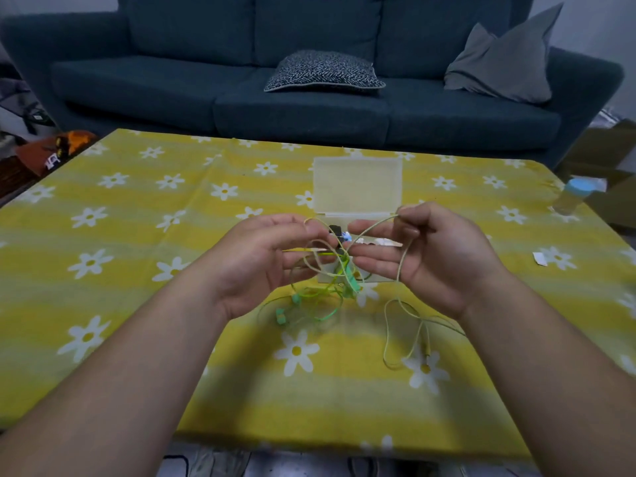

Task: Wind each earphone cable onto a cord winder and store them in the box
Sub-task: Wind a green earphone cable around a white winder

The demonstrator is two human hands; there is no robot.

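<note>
Holding the pale yellow earphone cable [405, 251] above the surface [137, 235], both hands had fingers clamped on it. The right hand [430, 256] pinched it between thumb and forefinger, and the slack ran down across the palm onto the cloth. The left hand [261, 259] pinched a loop at its fingertips. The green earphones [281, 318] lay tangled below the hands, just in front of the open clear box [358, 184]. The box contents were mostly hidden.
</note>
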